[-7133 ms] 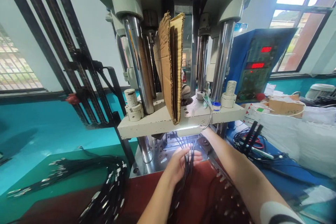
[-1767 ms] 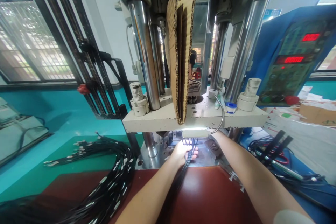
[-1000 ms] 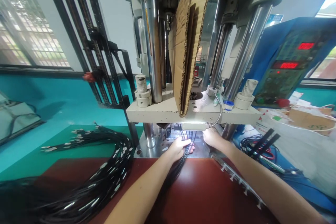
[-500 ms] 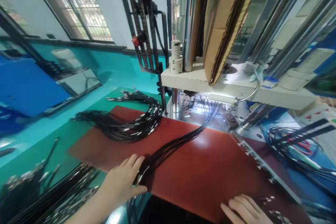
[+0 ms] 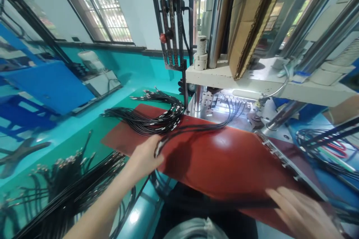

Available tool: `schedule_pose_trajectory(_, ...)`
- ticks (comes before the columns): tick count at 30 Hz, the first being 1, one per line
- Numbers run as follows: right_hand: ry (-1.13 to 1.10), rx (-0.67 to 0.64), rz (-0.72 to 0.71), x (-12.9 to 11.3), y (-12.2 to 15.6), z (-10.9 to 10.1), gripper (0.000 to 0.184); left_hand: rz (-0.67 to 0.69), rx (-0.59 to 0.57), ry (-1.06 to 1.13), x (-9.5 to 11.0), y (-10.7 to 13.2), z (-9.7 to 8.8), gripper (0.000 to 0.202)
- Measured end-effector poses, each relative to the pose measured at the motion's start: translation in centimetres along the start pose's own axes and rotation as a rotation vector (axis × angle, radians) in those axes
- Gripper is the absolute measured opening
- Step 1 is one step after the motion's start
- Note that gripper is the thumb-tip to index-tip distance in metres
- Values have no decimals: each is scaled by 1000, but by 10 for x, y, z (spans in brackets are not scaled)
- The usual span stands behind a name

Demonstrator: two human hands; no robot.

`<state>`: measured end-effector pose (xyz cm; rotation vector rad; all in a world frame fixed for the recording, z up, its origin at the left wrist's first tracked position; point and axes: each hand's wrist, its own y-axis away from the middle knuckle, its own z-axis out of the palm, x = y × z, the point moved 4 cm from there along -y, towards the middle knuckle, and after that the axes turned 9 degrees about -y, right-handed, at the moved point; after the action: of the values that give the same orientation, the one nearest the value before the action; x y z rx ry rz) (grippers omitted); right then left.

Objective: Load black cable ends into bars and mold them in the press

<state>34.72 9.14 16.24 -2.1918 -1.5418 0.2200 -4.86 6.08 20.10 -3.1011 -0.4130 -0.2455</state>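
Note:
My left hand [image 5: 147, 155] is closed round a bundle of thin black cables [image 5: 196, 128], lifted just above the red-brown board [image 5: 224, 164]. From the hand the cables run right to the lit metal fixture [image 5: 224, 101] under the press plate. Their other ends hang below the board's front edge. My right hand [image 5: 300, 209] is over the board's right front part, smeared by motion. A blurred dark band reaches from the hanging cables to its fingertips; whether the fingers grip it is unclear. A larger pile of black cables [image 5: 159, 119] lies at the board's back left.
The white press plate [image 5: 260, 89] sits on steel columns, with cardboard [image 5: 246, 22] above it. A metal rail with clips [image 5: 291, 168] lines the board's right side. More black cables [image 5: 70, 190] lie lower left. A clear coiled roll [image 5: 196, 229] is at the bottom edge.
My left hand has closed on the cable bundle and raised it, moving it towards the cable pile. My right hand has shifted right, and a dark blurred band now stretches to it. The view has turned left.

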Motion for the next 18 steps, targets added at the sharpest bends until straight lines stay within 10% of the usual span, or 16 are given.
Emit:
schedule_pose_trajectory(3,75,-64,42,19,-23,3,35,18,141,-94,6,-38,-9,27)
schedule_pose_trajectory(10,9,-222,254,26,-33,45,30,98,11,-348,8,-71,62,25)
schedule_pose_trajectory(14,-226,-285,422,36,-38,36,31,124,128,-380,20,-82,48,35)
schedule_pose_trajectory(18,-412,-162,657,86,-64,36,28,326,57,-202,82,-113,33,25)
